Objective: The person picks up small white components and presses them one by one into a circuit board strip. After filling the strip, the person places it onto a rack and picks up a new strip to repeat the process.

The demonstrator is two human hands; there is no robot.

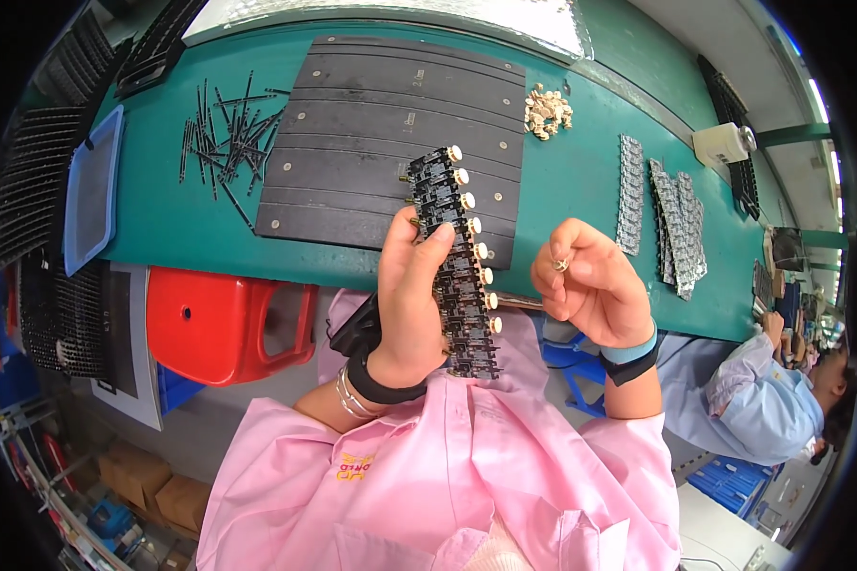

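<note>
My left hand (411, 295) is closed around a long strip of black circuit boards (459, 276), held upright over the near edge of the bench. Small round cream-coloured parts stick out along the strip's right edge. To the right of it, my right hand (595, 285) pinches a small round brass-coloured part (561, 265) between thumb and fingertips, apart from the strip. A pile of similar small round pieces (548, 111) lies on the bench beyond, beside a dark grooved plate (381, 143).
Thin black strips (229, 133) lie scattered left of the plate on the green bench (581, 176). More board panels (676, 224) rest at right, near a white container (724, 145). A blue tray (93, 190) and red stool (219, 324) are at left. Another person (767, 395) sits at far right.
</note>
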